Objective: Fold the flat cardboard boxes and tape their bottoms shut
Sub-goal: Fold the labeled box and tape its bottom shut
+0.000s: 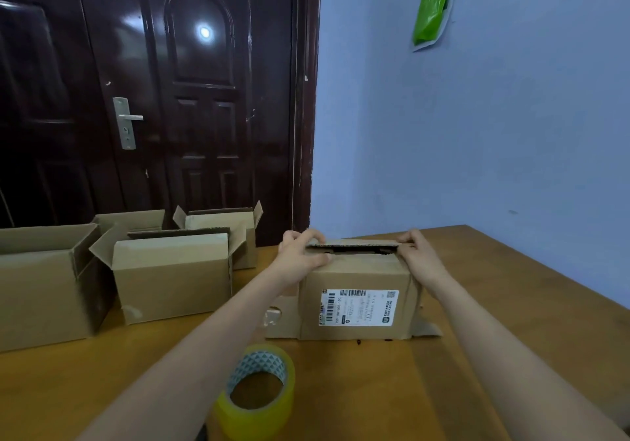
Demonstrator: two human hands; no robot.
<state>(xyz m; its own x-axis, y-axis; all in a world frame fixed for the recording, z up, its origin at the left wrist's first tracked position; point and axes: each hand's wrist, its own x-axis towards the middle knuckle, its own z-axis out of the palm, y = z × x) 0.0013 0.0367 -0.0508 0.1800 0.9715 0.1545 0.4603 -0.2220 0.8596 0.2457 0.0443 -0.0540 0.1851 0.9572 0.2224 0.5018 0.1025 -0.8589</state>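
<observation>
box [354, 301] flaps between both hands

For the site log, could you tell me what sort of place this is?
Probably a room in a home used for packing: a dark panelled door, a plain blue wall, and a wooden table holding cardboard boxes.

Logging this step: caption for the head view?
Both hands press flaps shut on the labelled box, tape roll waiting nearby.

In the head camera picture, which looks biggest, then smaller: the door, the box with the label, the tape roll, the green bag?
1. Door
2. Box with the label
3. Tape roll, though nearness to the camera enlarges it
4. Green bag, far away on the wall
</observation>
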